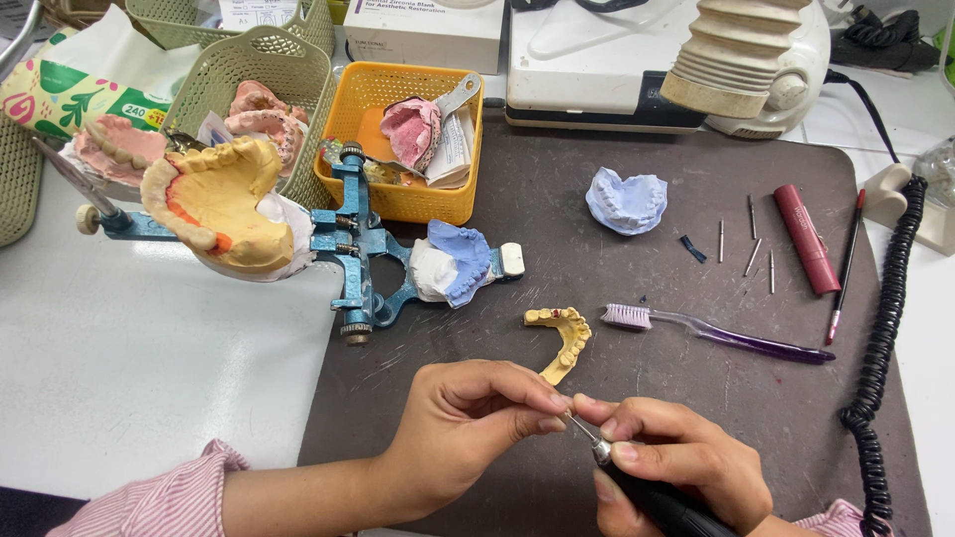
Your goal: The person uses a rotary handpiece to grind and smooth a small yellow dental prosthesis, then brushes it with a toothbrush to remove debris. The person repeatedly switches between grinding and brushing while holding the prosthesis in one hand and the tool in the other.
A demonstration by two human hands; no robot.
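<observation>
Right hand wrapped around black pen-shaped rotary handpiece, thumb and forefinger pressed near its metal collar. Left hand pinching the thin metal bur at the handpiece tip between thumb and forefinger; both hands low over dark grey rubber work mat. Just above the fingertips, yellow horseshoe-shaped dental arch cast lying on mat, apart from hands. Beside it to the right, purple-handled toothbrush. Further up, light blue dental cast; to its right, loose small metal burs, maroon tube, red-tipped pencil. Black coiled cord along mat's right edge. Left of mat, blue metal articulator holding large yellow cast and blue-white cast. Behind, orange plastic basket with pink impression tray, green baskets with pink casts.
</observation>
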